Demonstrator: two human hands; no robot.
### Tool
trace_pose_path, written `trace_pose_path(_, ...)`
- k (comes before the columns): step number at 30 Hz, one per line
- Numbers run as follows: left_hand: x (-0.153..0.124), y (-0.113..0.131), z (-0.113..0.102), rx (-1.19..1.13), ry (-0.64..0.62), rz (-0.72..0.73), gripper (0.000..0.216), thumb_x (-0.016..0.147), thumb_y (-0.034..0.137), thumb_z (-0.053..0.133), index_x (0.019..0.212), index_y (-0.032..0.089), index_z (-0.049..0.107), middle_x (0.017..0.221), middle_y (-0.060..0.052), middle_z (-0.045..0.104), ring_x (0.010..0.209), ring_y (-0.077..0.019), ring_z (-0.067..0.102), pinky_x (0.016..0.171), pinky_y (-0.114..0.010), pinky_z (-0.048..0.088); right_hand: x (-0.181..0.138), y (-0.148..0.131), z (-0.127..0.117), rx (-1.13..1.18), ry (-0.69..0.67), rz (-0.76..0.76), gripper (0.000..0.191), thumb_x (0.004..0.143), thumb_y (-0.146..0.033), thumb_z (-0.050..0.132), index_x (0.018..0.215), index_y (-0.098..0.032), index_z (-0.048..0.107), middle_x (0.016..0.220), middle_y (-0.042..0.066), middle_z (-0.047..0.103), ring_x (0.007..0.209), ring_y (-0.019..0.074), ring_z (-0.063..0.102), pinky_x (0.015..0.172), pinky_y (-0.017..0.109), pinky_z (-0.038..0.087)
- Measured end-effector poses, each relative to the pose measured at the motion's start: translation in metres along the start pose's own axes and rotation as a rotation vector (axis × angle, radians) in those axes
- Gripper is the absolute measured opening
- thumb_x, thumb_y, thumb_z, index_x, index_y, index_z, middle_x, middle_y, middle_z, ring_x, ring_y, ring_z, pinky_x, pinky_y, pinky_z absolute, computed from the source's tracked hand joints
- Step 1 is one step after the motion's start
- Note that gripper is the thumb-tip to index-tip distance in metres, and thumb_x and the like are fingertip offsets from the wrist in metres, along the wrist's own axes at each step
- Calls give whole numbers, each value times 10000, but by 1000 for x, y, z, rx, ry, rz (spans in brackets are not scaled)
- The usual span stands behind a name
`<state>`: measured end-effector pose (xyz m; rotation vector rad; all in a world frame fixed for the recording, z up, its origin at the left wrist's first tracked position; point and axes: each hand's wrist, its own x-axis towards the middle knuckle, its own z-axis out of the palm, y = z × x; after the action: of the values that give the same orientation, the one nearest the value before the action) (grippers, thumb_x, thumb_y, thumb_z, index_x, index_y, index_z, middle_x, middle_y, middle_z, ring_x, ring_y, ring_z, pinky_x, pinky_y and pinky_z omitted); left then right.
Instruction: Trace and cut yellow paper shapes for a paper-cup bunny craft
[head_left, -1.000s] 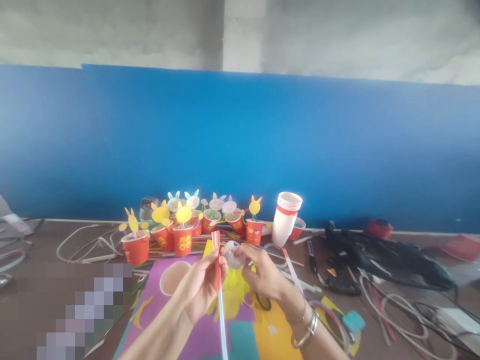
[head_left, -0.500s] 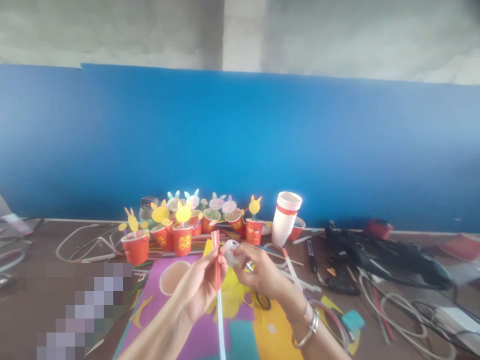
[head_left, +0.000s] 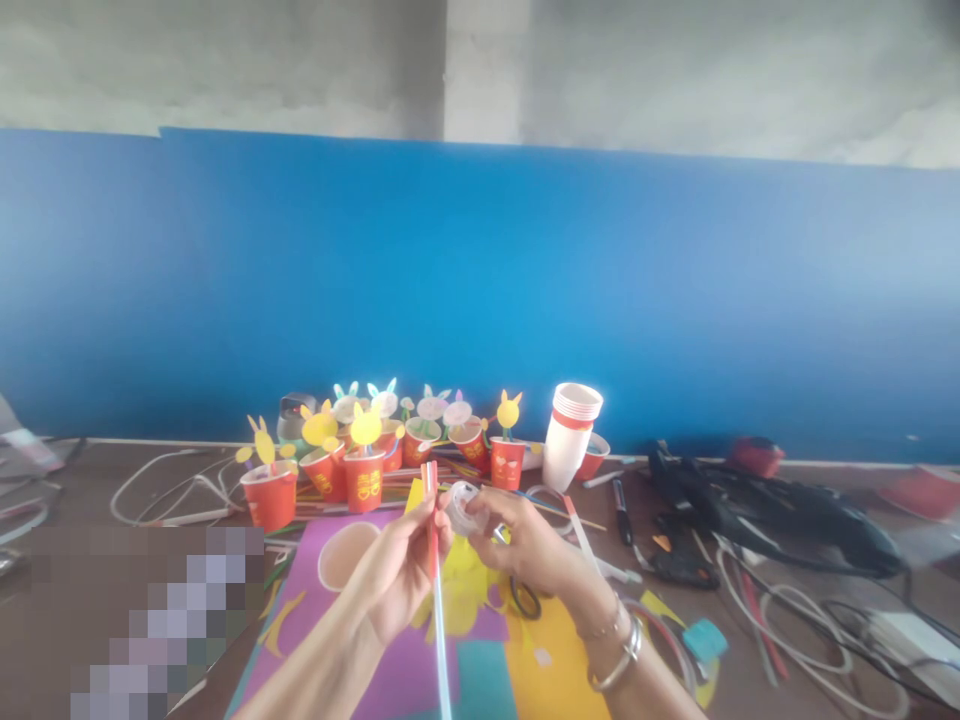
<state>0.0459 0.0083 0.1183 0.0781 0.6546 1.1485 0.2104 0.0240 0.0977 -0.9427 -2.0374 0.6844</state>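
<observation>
In the middle of the view, my left hand [head_left: 405,575] pinches a bundle of long thin strips [head_left: 439,630], red near the top and pale blue-white lower down. The strips stand upright and their tips show above my fingers. My right hand [head_left: 521,535] grips a roll of clear tape [head_left: 465,507] close beside the strips, almost touching my left fingertips. Under both hands lie purple, teal and yellow paper sheets [head_left: 551,650]. A pair of scissors [head_left: 525,598] partly shows below my right hand.
Several red paper cups [head_left: 270,497] with paper rabbit figures stand along the back. A stack of white cups [head_left: 570,440] is right of them. A black marker [head_left: 622,510], a black bag [head_left: 780,520], cables [head_left: 795,620] and a teal block [head_left: 705,638] lie on the right.
My right hand and the tape roll have turned slightly, with the wrist shifting a little to the right. My left hand keeps its hold on the strips.
</observation>
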Motion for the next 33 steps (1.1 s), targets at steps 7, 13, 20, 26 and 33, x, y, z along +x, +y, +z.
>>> trace_pose_path(7,-1,0,1,1,-1,2,179,907,58,425,842,30,589,604,-28,579,472,-82,597,484,-176,565,-1,8,7,-49,72,-67,306,600,-8,492,833,-185,582,806,16,613,697,143,565,580,217,471)
trace_pose_path(13,1,0,-1,6,-2,2,189,909,56,421,824,37,589,623,-35,596,479,-78,599,494,-176,568,0,6,3,-86,59,-55,320,625,24,426,803,-181,596,786,23,643,729,159,594,650,252,476)
trace_pose_path(20,3,-1,-1,51,-3,14,199,914,65,420,833,33,599,566,-24,571,481,-76,594,492,-157,555,0,-2,0,0,13,20,193,705,-79,548,863,-174,604,824,18,642,719,148,597,630,241,498)
trace_pose_path(26,0,1,0,9,-1,11,167,900,50,436,849,49,595,622,-28,603,480,-77,599,496,-169,560,-1,4,2,-1,25,-21,280,671,-27,527,897,-176,601,832,22,644,722,148,592,643,251,506)
trace_pose_path(33,1,1,-2,-9,-12,-4,183,906,71,437,822,50,598,614,-29,592,482,-83,605,497,-169,560,0,-1,3,-28,32,-5,183,696,-70,551,831,-186,595,795,5,628,682,132,585,605,225,501)
